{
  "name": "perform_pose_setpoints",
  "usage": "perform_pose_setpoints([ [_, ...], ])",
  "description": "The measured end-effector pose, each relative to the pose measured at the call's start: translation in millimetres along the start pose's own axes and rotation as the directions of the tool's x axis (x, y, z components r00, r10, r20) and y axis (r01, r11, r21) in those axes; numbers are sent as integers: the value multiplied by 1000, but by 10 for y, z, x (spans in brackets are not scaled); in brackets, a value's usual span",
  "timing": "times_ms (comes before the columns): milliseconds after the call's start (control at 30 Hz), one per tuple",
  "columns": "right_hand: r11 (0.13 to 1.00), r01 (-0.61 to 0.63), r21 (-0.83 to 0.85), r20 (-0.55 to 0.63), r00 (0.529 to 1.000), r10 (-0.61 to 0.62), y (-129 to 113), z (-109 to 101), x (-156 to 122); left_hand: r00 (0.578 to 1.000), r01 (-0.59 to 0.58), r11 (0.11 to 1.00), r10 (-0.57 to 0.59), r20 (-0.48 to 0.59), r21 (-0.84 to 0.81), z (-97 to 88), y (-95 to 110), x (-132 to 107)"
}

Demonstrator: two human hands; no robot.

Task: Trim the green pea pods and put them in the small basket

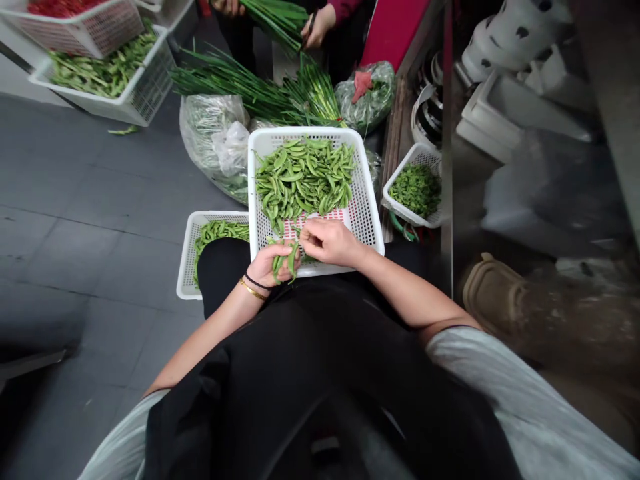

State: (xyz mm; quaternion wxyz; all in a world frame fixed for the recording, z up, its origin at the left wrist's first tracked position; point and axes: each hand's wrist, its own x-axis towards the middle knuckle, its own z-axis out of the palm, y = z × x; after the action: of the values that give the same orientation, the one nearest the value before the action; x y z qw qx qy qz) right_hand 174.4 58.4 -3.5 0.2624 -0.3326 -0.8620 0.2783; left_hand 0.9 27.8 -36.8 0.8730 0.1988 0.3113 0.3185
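A white perforated basket (369, 193) rests over my lap, with a heap of green bean pods (306, 175) towards its far side. At its near edge, my left hand (265, 265) is closed around a few green bean pods (293, 259). A dark band and a gold bracelet circle that wrist. Just right of those pods, my right hand (331, 241) has its fingers pinched together over the basket. What the pinch holds, if anything, is hidden by the fingers. A small green piece shows beside the fingertips.
Below left is another white basket (187, 267) of pods. Beyond lie long green stalks (240, 83) and filled plastic bags (213, 137). A co-worker's hand (320, 27) holds stalks. A basket of leafy greens (416, 190) sits right, beside a metal shelf edge (447, 200).
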Motion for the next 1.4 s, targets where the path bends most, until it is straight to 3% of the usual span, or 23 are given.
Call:
perform_pose_setpoints([
  [100,991,-58,-120,-158,987,39,10,-6,-66,974,-143,989,134,-184,-38,9,55,-4],
  [233,981,-189,-42,-244,954,173,131,-255,-202,858,-351,931,361,-364,97,-21,118,-82],
  [333,967,-250,55,-121,959,255,173,-339,-228,772,-404,879,476,-420,253,-4,106,-109],
  [400,969,-233,80,18,973,232,144,-263,-190,755,-389,866,495,-431,313,24,94,-121],
  [500,990,-133,-55,218,966,142,75,-85,-101,717,-344,819,545,-435,459,63,140,-204],
  [600,980,3,-197,375,924,72,25,-41,-52,664,-262,669,648,-373,695,119,253,-366],
  [633,976,52,-209,417,908,42,10,-61,-47,683,-231,618,653,-327,752,148,283,-412],
  [733,968,183,-172,455,886,-86,-46,-137,-35,826,-172,502,542,-154,848,255,295,-451],
  [767,966,206,-159,425,897,-121,-65,-148,-31,861,-166,470,497,-105,867,287,275,-430],
  [833,967,194,-164,307,942,-137,-86,-142,-32,887,-161,462,455,-78,872,324,228,-363],
  [900,974,110,-197,145,986,-82,-55,-123,-67,867,-156,582,467,-172,798,302,214,-308],
  [967,975,6,-224,42,999,3,49,-134,-145,818,-174,749,471,-329,639,208,273,-307],
  [1033,960,-89,-266,89,989,117,222,-189,-241,756,-250,837,482,-442,487,50,404,-370],
  [1100,917,-188,-352,255,923,287,429,-252,-302,704,-354,840,529,-474,411,-132,561,-469],
  [1167,839,-269,-472,381,796,470,612,-258,-273,682,-431,826,562,-468,364,-286,679,-552],
  [1233,794,-305,-526,405,731,549,727,-158,-136,698,-450,834,551,-458,318,-375,721,-578],
  [1333,806,-358,-471,349,764,542,771,163,186,755,-406,877,481,-445,258,-405,685,-535],
  [1400,814,-368,-449,349,767,539,766,400,379,763,-394,883,470,-444,257,-429,673,-528],
])
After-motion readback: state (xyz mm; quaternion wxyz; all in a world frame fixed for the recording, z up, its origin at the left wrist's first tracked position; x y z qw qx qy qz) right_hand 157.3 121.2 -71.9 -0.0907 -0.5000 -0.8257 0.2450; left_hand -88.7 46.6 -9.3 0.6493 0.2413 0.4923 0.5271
